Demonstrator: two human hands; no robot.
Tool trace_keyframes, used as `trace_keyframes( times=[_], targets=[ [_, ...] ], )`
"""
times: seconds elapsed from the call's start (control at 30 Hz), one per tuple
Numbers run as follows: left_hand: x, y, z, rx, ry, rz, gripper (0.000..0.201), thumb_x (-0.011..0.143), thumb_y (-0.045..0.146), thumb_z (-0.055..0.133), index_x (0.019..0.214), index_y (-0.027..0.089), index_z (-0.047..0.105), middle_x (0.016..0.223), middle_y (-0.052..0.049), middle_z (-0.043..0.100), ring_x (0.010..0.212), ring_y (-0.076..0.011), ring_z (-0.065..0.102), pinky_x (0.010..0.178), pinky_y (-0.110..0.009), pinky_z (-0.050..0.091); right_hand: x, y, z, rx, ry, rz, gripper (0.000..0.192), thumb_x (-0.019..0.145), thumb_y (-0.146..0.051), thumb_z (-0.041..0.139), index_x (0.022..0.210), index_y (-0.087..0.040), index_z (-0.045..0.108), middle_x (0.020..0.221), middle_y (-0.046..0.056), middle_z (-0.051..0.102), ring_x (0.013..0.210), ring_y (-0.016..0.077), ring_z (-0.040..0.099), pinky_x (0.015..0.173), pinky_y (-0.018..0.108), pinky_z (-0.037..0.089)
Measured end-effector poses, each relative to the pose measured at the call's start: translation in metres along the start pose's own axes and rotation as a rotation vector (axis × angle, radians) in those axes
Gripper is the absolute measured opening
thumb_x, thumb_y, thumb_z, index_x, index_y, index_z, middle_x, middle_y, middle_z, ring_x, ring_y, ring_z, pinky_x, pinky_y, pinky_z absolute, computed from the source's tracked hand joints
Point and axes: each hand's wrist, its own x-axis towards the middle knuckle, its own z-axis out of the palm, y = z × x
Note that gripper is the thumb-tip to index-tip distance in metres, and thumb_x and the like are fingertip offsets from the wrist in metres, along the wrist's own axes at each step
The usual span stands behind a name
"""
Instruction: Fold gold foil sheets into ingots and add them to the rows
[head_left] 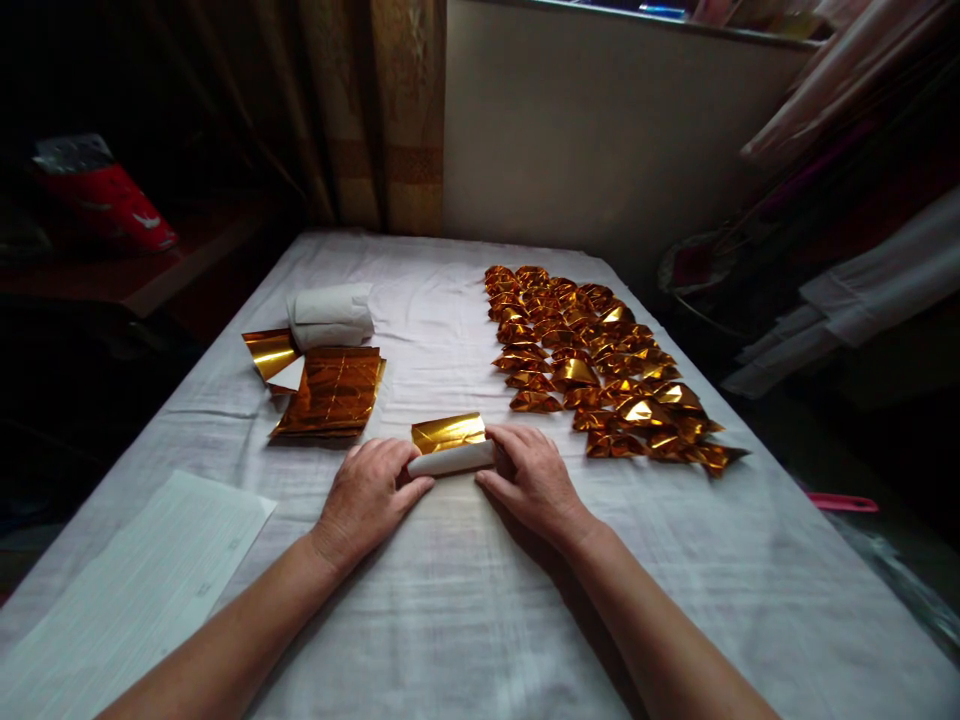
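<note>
A sheet of gold foil paper (448, 432) lies in front of me, its near edge rolled or folded over so that the pale grey back shows. My left hand (373, 493) grips the left end of the fold between thumb and fingers. At the right end, my right hand (531, 478) pinches the same sheet. Left of it sits a stack of flat gold foil sheets (334, 392), with a curled foil sheet (271, 355) at its far left corner. Rows of folded gold foil pieces (577, 372) cover the right side of the table.
A white roll (330, 315) lies behind the stack. A pale paper sheet (161, 575) rests at the near left of the cloth-covered table (465, 640). A red container (109, 195) stands on a side surface at left. Garments (877, 270) hang at the right.
</note>
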Motion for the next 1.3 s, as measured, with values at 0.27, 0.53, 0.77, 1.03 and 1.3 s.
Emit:
trace_keyframes(
  times=[0.27,0.53,0.77,1.03,1.3],
  targets=[
    [0.0,-0.003,0.001,-0.111,0.104,0.068,0.008,0.083,0.017,0.067,0.083,0.022,0.06,0.1,-0.003,0.066,0.093,-0.0211,0.06,0.082,-0.034,0.049,0.0,0.01,0.008,0.026,0.118,-0.091,0.015,0.084,-0.022,0.069,0.098,-0.026,0.071,0.116,0.007,0.068,0.106,0.0243,0.061,0.091,0.041,0.048],
    [0.003,-0.005,-0.001,-0.102,0.306,0.102,0.003,0.086,0.02,0.062,0.083,0.02,0.062,0.113,-0.009,0.062,0.104,-0.0254,0.058,0.09,-0.04,0.048,0.012,0.003,0.004,0.025,0.192,-0.276,0.013,0.093,-0.02,0.053,0.094,-0.021,0.065,0.114,0.008,0.071,0.11,0.0231,0.061,0.091,0.038,0.046],
    [0.018,-0.005,-0.021,-0.327,0.208,-0.067,0.02,0.091,0.039,0.053,0.093,0.021,0.062,0.089,-0.003,0.07,0.082,-0.0192,0.066,0.075,-0.03,0.051,0.036,-0.012,-0.003,0.159,0.216,-0.104,0.018,0.092,-0.025,0.048,0.091,-0.022,0.066,0.079,0.004,0.071,0.071,0.0175,0.065,0.067,0.027,0.047],
    [0.054,-0.018,-0.008,-0.532,0.175,-0.358,0.037,0.084,0.041,0.057,0.112,0.018,0.062,0.071,0.002,0.066,0.062,-0.0147,0.063,0.059,-0.024,0.046,0.066,-0.015,0.017,0.408,0.183,0.281,0.037,0.089,-0.035,0.053,0.121,-0.018,0.062,0.076,0.002,0.07,0.062,0.0156,0.063,0.06,0.025,0.049],
    [0.048,-0.019,0.013,-0.109,0.207,-0.253,0.049,0.09,0.027,0.058,0.138,0.02,0.05,0.08,0.0,0.069,0.072,-0.018,0.066,0.071,-0.027,0.05,0.028,0.002,0.029,0.349,0.197,0.121,0.055,0.08,-0.009,0.045,0.133,-0.021,0.054,0.129,0.012,0.061,0.106,0.0199,0.065,0.091,0.034,0.054]
  ],
)
